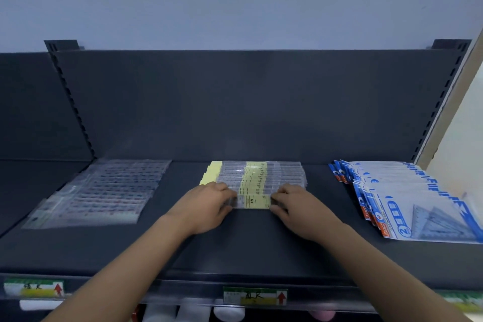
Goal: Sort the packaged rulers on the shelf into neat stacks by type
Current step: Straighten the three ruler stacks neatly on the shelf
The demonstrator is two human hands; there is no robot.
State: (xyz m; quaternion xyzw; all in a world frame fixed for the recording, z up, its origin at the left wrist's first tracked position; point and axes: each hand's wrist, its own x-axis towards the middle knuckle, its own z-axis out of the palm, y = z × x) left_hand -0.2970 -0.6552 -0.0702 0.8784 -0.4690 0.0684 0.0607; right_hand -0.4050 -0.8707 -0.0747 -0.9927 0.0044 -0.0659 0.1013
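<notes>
Head view: we look down on a dark grey metal shelf [261, 243] carrying three groups of packaged rulers.
Front pack: a clear plastic ruler pack with a yellow label [255, 201] lies crosswise on the shelf board, at the near end of the middle group, between our two hands.
Left hand: our left hand [206, 208] grips the pack's left end, fingers curled over it.
Right hand: our right hand [294, 206] pinches the right end, its fingertips [278, 197] at the yellow label's edge.
Middle group: an overlapping row of clear yellow-labelled packs [258, 178] runs back from the held pack toward the rear panel.
Left group: a fanned spread of clear packs with red and blue print [112, 191] lies well apart from our hands.
Right group: blue-and-white set-square packs [418, 206] overlap near the shelf's right end.
Shelf edge: green and yellow price tags [254, 295] bear red arrows.
</notes>
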